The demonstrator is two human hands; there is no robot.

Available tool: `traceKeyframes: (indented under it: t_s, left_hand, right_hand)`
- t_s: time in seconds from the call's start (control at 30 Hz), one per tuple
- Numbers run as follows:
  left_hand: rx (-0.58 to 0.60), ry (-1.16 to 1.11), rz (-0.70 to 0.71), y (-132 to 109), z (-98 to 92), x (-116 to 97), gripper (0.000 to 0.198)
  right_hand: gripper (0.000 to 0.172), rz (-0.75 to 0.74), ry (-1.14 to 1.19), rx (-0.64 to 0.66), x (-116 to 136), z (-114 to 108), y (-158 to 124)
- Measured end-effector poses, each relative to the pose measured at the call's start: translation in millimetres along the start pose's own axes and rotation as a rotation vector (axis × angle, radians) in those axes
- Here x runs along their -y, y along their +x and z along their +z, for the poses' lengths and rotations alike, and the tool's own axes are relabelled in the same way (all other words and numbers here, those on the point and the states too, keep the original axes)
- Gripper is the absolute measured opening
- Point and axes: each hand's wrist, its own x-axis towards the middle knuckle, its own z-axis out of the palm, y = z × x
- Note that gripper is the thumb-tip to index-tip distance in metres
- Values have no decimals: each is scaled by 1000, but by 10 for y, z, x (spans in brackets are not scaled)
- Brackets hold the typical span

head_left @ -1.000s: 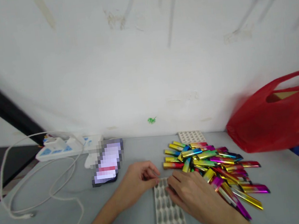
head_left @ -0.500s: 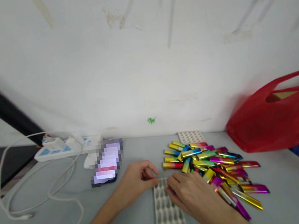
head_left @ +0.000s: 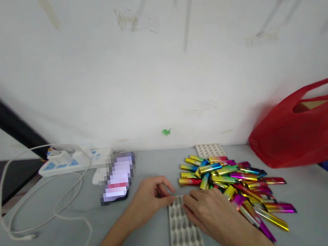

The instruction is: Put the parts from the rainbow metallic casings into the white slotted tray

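A pale grey moulded tray (head_left: 186,238) with rows of elongated hollows lies on the table in front of me. My left hand (head_left: 153,194) is at its far left corner, the thumb touching the rim. The index finger curves above that thumb with a gap between, and nothing shows in the gap. Along the far right edge, the bent fingers of my right hand (head_left: 209,209) rest on the tray; its thumb is hidden. Just beyond my right hand lies a loose heap of shiny, multicoloured flat sticks (head_left: 230,178), in gold, magenta, blue, green and red.
A second moulded tray (head_left: 210,150) lies against the wall behind the heap. To the left are a phone (head_left: 118,178), a white power strip (head_left: 76,161) and a looping white cable (head_left: 56,216). A red bag (head_left: 299,134) stands at the right edge.
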Motion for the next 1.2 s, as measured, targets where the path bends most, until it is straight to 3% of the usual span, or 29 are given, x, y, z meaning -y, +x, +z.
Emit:
traceKeyframes:
  t_s: [0.13,0.23,0.4,0.47,0.73,1.2]
  left_hand:
    - [-10,10,4,-5,4,8,25]
    - [-8,16,3,-3,2,22,24]
    - [-8,18,-2,-7,5,15,23]
    - [-12,19,-3,-12,11,1,22]
    - [-22,26,4,-1,22,28,21]
    - [-36,18,8,-16,45,6,22]
  right_hand:
    - [11,64,39,3,5,-39,13]
    - [19,137,91,-47,-57,-43,12]
    - [21,309,54,-358,-323,2,2]
    - [21,375,22,-427,-460,7,-2]
    - [25,430,224,-301,-862,112,-142]
    - [13,519,268,-251,-896,140,-127]
